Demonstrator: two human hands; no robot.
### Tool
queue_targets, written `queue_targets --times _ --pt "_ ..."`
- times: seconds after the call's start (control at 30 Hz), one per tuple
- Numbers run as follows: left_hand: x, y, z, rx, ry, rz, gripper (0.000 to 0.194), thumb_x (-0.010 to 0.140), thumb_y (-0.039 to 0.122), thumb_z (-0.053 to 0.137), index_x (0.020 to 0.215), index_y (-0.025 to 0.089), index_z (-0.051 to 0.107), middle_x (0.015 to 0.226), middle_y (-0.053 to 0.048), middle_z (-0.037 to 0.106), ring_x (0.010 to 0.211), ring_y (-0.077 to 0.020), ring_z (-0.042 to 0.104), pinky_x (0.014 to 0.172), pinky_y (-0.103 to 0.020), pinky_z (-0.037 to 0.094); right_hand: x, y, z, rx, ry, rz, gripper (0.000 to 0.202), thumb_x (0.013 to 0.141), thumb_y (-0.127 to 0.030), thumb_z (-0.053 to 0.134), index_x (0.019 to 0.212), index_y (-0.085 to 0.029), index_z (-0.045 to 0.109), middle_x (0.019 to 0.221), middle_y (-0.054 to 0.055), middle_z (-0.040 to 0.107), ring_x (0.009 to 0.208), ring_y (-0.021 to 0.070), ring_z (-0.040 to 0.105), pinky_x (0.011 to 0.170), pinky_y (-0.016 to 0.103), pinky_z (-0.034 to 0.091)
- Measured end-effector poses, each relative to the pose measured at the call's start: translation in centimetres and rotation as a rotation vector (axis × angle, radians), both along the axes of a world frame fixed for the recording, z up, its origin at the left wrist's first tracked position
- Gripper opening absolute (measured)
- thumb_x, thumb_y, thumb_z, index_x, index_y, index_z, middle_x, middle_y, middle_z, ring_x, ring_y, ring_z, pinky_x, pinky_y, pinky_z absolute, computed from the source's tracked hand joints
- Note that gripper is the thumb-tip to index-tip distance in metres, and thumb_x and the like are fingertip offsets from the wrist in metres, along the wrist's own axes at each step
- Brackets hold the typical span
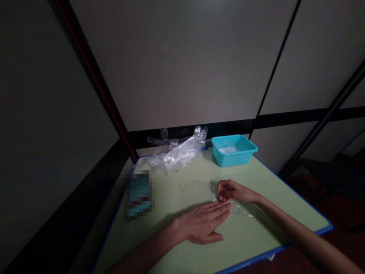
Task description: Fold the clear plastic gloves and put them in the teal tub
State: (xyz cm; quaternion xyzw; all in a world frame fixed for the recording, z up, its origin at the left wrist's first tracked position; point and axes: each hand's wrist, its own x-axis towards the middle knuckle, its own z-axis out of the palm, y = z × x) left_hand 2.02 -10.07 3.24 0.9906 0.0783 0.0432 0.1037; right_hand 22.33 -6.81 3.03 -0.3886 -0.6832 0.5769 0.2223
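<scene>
Head view: flat left hand, curled right hand over clear plastic

The left hand (201, 224) lies palm down, fingers long and together, thumb apart, probably to keep the clear plastic (196, 190) flat. The right hand (235, 190) curls just beyond its fingertips, narrow, perhaps for fine work; whether it pinches the film, I cannot tell. The plastic spreads thinly beneath and around both hands.

Beyond the left hand, crumpled clear gloves (181, 154) lie loosely at the far edge, seemingly kept within reach. Beyond the right hand sits a turquoise basin (235, 158), upright, something whitish inside. Left of the left hand lies a blurred-out teal item (139, 194).

Under everything, the pale green tabletop (242, 247) has blue edging; behind it rises a dim, panelled wall (185, 76).
</scene>
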Motion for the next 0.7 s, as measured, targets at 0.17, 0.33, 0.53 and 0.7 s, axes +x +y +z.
queue_targets --times 0.17,0.33,0.53,0.7 --pt "0.2 -0.2 -0.4 -0.016 0.032 -0.027 0.065 0.086 0.042 0.035 0.132 0.000 0.018 0.140 -0.017 0.014 0.129 -0.0215 0.007 0.107 -0.030 0.010 0.0 0.5 -1.3 -0.071 0.057 -0.043 0.024 0.068 -0.037 0.057 0.072 -0.015 0.046 0.064 0.000 0.057 0.053 0.0097 0.054 0.053 0.025 0.043" --pt "0.0 -0.9 -0.4 -0.027 0.033 -0.030 0.067 0.085 0.044 0.037 0.132 0.001 0.019 0.140 -0.016 0.015 0.129 -0.0223 0.009 0.107 -0.032 0.010 0.1 0.6 -1.7 -0.103 0.072 -0.047 0.026 0.066 -0.037 0.060 0.071 -0.015 0.048 0.063 0.000 0.058 0.053 0.0101 0.055 0.052 0.024 0.043" --pt "-0.4 -1.9 0.4 -0.059 0.023 -0.051 0.065 0.084 0.047 0.038 0.133 0.008 0.021 0.140 -0.012 0.018 0.129 -0.0218 0.013 0.106 -0.033 0.012 0.1 0.6 -1.8 -0.074 0.069 -0.028 0.026 0.068 -0.038 0.059 0.071 -0.015 0.047 0.063 0.000 0.058 0.053 0.0109 0.056 0.051 0.024 0.043" --pt "-2.3 -0.9 1.6 -0.081 -0.033 0.076 0.059 0.085 0.042 0.039 0.133 0.012 0.023 0.139 -0.011 0.024 0.128 -0.0195 0.019 0.105 -0.034 0.014 0.6 0.3 -0.9 0.088 0.085 -0.082 0.013 0.076 -0.027 0.052 0.080 -0.015 0.048 0.076 0.003 0.060 0.067 0.0138 0.056 0.061 0.027 0.043"
